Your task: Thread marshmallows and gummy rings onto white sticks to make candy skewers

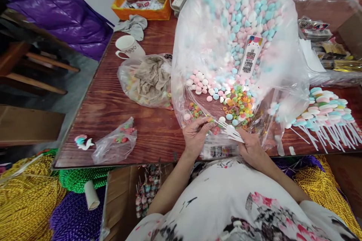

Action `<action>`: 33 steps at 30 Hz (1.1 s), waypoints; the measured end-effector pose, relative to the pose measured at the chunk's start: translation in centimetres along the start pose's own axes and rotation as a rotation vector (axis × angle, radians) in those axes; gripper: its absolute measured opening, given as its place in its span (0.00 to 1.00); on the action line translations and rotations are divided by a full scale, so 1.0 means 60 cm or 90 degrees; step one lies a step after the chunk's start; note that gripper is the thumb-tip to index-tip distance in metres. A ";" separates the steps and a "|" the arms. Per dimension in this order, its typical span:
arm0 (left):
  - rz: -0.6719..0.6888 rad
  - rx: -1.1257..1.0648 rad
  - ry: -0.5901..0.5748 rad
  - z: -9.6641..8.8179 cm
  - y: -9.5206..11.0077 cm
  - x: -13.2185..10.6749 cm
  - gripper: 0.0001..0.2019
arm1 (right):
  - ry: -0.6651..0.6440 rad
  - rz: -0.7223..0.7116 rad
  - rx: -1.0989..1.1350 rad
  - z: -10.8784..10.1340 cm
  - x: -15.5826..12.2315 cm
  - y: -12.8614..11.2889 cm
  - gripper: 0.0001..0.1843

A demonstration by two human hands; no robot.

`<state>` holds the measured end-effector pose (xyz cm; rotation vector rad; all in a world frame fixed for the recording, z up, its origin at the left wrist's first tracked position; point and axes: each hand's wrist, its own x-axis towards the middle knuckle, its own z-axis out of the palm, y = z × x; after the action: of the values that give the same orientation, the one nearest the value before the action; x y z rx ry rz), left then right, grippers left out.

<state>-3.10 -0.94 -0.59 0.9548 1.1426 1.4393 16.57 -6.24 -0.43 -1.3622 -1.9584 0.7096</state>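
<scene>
Two hands at one candy bag [240, 45], left hand [195, 135] fingers pinching a candy, right hand [251, 148] fingers gripping white sticks [230, 131], one mug [127, 47]

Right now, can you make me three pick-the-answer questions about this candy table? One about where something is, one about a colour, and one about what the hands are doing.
1. Where is the white mug?
A. Inside the big candy bag
B. On the table, left of the big candy bag
C. On the floor

2. What colour is the tray at the table's far edge?
A. Orange
B. Black
C. Blue

3. What are the hands doing?
A. Resting flat on the table
B. Holding the mug
C. Holding a white plastic stick together

Answers:
1 B: the mug stands on the wooden table, left of the big candy bag.
2 A: its walls are plainly orange.
3 C: the left hand and right hand pinch the white plastic stick between their fingers.
</scene>
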 end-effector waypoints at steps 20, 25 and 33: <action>-0.083 -0.067 -0.061 0.004 0.008 -0.006 0.09 | 0.042 -0.076 0.057 0.024 -0.018 0.029 0.24; -0.169 -0.106 -0.117 0.002 0.021 0.001 0.11 | 0.011 -0.046 0.023 0.022 -0.015 0.022 0.25; -0.231 -0.093 -0.194 0.021 0.003 -0.017 0.13 | 0.009 -0.036 0.077 0.019 -0.006 0.005 0.15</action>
<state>-1.76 -1.75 -0.13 0.7848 0.9153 1.0281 15.98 -6.57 -1.47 -1.2316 -1.9030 0.7778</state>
